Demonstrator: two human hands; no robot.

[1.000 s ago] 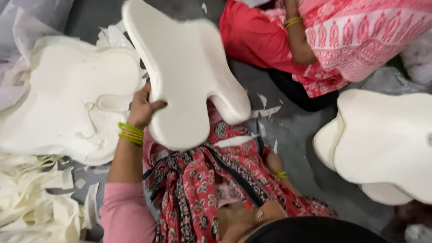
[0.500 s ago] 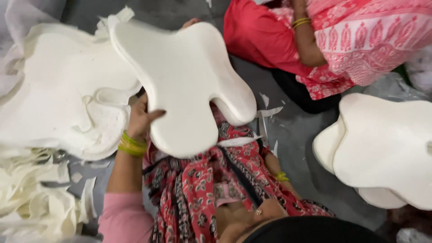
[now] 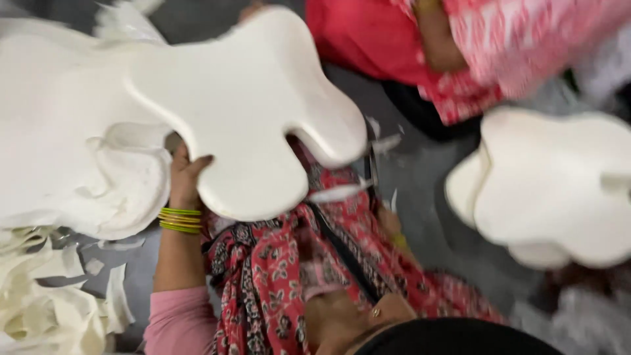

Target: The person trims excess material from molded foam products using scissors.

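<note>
Down at the bottom, the wearer's lap filled the view, draped in red patterned cloth (image 3: 276, 276) with a dark strap (image 3: 342, 253) running across it. The left arm came up in a pink sleeve (image 3: 181, 322), green and yellow bangles (image 3: 179, 220) at the wrist. The left hand (image 3: 186, 177) was clamped on the lower edge of a white foam piece (image 3: 250, 112), thumb hooked over its face, fingers hidden behind. That foam piece was held up over the lap, tilted, its lobes reaching toward the far side. The right hand (image 3: 389, 220) barely showed, low beside the cloth near a few white scraps (image 3: 338, 192) — whether it was clenched or loose could not be told. To the left, on the grey floor (image 3: 420, 190), lay a heap of off-white trimmings (image 3: 46, 296), and just beyond it a stack of foam shapes (image 3: 66, 131) sat behind the held piece. On the right, another foam stack (image 3: 559, 184) lay well apart. At the far edge, another person in pink printed clothing (image 3: 526, 39) sat, forearm (image 3: 440, 39) in view.
</note>
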